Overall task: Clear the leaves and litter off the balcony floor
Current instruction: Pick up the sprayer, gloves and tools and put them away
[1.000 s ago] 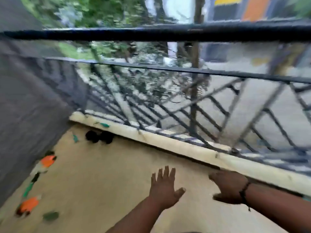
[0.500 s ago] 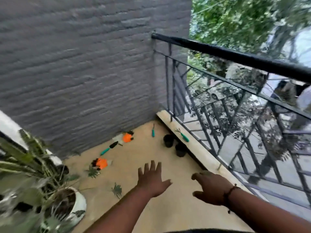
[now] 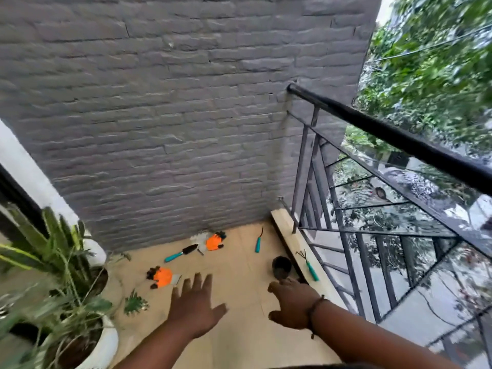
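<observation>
While both hands' fingers spread empty, white pot (image 3: 106, 344) holds a plant (image 3: 53, 262).

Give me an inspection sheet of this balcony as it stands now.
Surface: tan tiled floor, raised ledge under the railing.
Job's things: leafy sprig on the floor beside the potted plants.
Clutter: two orange gloves, teal-handled trowel, teal-handled tool, black pot, hand rake on the ledge.
Hands: left hand open, fingers spread, holding nothing; right hand loosely curled, holding nothing.
Cables: nothing seen on the balcony.
Surroundings: grey brick wall, black railing, trees beyond.
</observation>
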`<state>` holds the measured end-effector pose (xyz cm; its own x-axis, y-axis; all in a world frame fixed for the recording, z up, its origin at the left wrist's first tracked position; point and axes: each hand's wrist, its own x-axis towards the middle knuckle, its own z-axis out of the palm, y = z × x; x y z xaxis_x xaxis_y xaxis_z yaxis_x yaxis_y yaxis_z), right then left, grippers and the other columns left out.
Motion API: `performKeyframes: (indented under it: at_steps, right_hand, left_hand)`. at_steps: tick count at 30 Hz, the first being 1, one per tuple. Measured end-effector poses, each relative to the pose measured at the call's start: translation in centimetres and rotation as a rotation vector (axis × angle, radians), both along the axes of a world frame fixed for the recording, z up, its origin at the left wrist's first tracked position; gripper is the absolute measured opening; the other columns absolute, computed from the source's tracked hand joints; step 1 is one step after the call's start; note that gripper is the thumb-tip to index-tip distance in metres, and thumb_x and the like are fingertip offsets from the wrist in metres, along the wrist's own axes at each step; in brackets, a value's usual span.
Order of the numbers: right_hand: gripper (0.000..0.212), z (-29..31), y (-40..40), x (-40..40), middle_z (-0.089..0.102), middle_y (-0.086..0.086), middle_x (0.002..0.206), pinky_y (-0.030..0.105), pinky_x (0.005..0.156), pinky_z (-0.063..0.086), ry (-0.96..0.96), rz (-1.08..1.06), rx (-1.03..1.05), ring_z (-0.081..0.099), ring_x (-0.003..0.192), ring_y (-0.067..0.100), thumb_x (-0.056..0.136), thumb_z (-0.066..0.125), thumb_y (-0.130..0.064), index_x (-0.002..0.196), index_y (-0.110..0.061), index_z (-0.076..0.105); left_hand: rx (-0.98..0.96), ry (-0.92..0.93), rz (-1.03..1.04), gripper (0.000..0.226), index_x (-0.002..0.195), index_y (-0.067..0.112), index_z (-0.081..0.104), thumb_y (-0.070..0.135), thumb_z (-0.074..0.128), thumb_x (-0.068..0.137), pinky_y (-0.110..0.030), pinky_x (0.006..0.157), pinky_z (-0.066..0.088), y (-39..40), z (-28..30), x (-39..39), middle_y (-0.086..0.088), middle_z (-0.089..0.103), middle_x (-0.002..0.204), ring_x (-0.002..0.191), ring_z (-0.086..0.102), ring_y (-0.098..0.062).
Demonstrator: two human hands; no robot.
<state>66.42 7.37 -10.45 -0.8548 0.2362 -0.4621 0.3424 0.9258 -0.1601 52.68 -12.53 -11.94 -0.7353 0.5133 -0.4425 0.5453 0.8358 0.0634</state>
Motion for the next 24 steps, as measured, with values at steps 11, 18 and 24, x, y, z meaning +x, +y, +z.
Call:
performKeyframes:
  at_steps: [11,18,24]
  right_hand:
    - [0.07,-1.0,9.2,-10.3,0.043,0.009,0.144,0.043,0.108,0.038,-0.108,0.156,0.005,0.038,0.135,0.029,0.09,0.056,-0.055,0.146,-0.021,0.033]
    - [0.066,-1.8,6.8,-21.6,0.038,0.006,0.15,0.042,0.111,0.032,-0.115,0.253,0.013,0.027,0.144,0.027,0.093,0.053,-0.053,0.148,-0.024,0.03]
    - [0.064,-3.5,4.6,-31.2,0.042,0.006,0.145,0.039,0.107,0.038,-0.215,0.272,0.017,0.036,0.136,0.025,0.092,0.054,-0.052,0.146,-0.025,0.034]
  left_hand:
    - [-0.031,-0.087,0.175,0.09,0.158,0.026,-0.003,0.075,0.031,0.091,-0.049,0.121,0.005,4.6,-1.1,-5.1,-0.004,-0.007,0.166,0.153,-0.001,-0.029]
    - [-0.077,-0.157,0.31,0.095,0.158,0.025,-0.003,0.079,0.03,0.088,-0.05,0.121,0.008,0.4,-3.8,-15.2,-0.006,-0.005,0.166,0.152,0.002,-0.031]
    - [-0.123,-0.126,0.25,0.091,0.158,0.023,-0.001,0.074,0.032,0.091,-0.05,0.12,0.006,-4.5,-5.0,-26.4,-0.007,-0.004,0.166,0.152,0.002,-0.031]
